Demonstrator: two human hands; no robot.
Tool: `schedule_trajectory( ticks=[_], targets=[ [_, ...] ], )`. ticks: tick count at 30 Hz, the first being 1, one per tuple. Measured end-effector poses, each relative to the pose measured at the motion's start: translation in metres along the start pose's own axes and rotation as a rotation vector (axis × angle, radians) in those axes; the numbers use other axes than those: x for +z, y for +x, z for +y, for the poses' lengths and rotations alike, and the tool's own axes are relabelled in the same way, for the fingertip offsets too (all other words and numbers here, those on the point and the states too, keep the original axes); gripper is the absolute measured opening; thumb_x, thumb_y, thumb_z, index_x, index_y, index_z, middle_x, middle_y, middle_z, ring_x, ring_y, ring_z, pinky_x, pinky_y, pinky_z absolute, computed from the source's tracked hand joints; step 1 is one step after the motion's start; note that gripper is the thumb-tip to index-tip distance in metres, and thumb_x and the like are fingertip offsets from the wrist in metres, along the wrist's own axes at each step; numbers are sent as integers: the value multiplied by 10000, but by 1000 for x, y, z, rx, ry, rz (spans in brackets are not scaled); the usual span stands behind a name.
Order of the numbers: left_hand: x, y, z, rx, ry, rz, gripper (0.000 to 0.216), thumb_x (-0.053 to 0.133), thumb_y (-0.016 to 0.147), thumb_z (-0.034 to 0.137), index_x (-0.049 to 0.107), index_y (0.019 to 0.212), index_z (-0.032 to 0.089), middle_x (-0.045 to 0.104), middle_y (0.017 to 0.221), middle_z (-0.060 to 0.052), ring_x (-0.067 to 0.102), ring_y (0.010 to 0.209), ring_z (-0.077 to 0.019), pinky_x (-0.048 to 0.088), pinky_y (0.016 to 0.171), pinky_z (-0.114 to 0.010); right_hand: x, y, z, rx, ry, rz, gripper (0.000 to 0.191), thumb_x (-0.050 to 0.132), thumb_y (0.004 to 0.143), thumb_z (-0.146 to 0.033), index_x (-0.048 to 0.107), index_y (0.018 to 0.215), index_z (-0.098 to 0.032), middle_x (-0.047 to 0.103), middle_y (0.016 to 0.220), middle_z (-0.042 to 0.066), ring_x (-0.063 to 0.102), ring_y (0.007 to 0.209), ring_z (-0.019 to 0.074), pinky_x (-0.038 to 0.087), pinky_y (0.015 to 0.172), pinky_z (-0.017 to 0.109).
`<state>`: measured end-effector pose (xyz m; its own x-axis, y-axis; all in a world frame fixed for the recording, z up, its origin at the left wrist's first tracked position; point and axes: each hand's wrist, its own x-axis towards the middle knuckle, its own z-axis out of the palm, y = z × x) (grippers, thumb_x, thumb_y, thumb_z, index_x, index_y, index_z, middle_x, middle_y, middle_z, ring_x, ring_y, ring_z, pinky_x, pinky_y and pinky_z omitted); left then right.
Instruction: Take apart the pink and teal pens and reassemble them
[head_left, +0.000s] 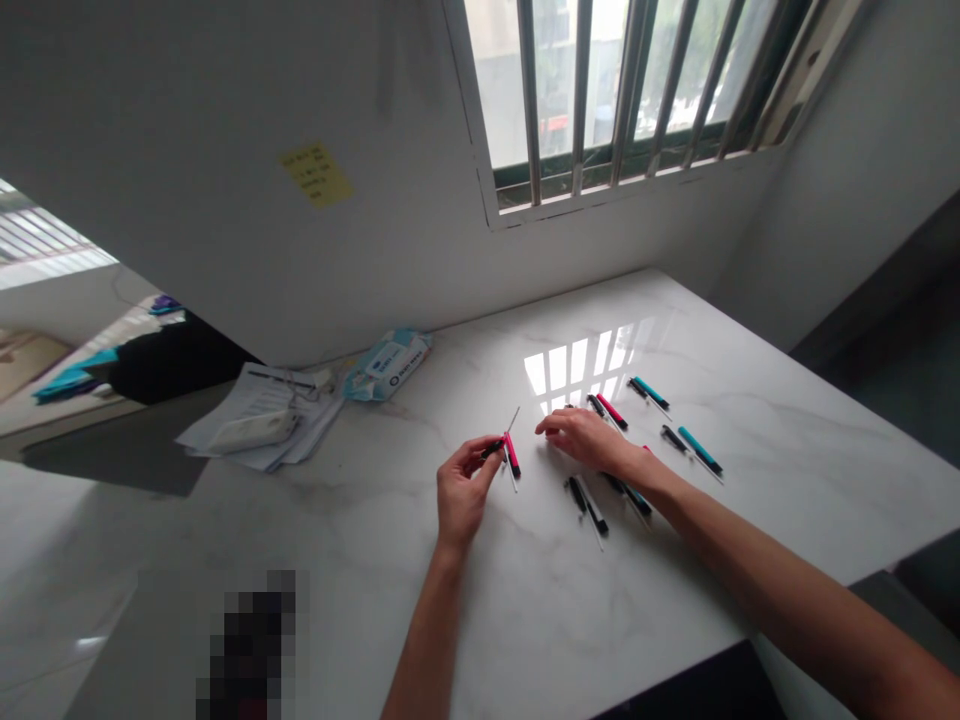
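Pinching, center frame, a probably light, stiff pen part (493, 449), best held mid-length, in left hand (463, 488); holding right hand (583, 438) apart, grasp unclear.

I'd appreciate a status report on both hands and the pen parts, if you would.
Left hand pinching black pen part, pink barrel beside it. Right hand apparently empty, over the table. Right forearm partly covering pen parts.

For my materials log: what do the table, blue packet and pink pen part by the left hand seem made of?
Table: glossy stone or lookalike; grey veins, window reflection.
Blue packet: probably thin, smooth plastic film; crumpled edges.
Pink pen part: likely smooth plastic; even colour.
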<state>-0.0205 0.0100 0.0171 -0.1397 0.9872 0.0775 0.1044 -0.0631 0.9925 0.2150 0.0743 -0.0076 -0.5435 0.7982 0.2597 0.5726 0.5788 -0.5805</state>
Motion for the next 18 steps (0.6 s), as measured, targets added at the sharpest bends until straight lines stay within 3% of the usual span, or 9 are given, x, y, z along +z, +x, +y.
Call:
schedule_trajectory(
  ticks=[5, 11, 15, 18],
  targets=[
    [0, -1, -5, 127, 216, -48, 218, 759, 874, 341, 809, 1050, 222, 798, 1058, -71, 740, 989, -219, 562, 892, -329, -7, 0, 1, 55, 270, 178, 302, 593, 895, -96, 798, 1081, -217, 741, 980, 54, 657, 767, 147, 504, 729, 267],
    [1, -3, -3, 141, 285, -63, 176, 724, 891, 311, 810, 1028, 241, 795, 1056, -54, 735, 983, -209, 555, 868, -316, -16, 4, 3, 265, 769, 230, 125, 695, 847, -249, 789, 919, -208, 755, 894, 32, 668, 806, 165, 511, 761, 294],
    [2, -3, -1, 143, 302, -79, 165, 716, 894, 304, 812, 1015, 246, 793, 1034, -46, 731, 964, -202, 549, 865, -312, -18, 6, 1, 341, 1072, 287, 185, 791, 785, -327, 796, 928, -211, 728, 839, 8, 625, 760, 132, 497, 735, 271],
    [4, -4, -1, 141, 311, -90, 165, 716, 893, 302, 813, 1013, 245, 791, 1022, -47, 730, 954, -202, 548, 865, -315, -18, 6, 0, 369, 1153, 294, 225, 833, 751, -343, 809, 927, -204, 707, 780, -1, 605, 718, 118, 498, 722, 267]
  ],
)
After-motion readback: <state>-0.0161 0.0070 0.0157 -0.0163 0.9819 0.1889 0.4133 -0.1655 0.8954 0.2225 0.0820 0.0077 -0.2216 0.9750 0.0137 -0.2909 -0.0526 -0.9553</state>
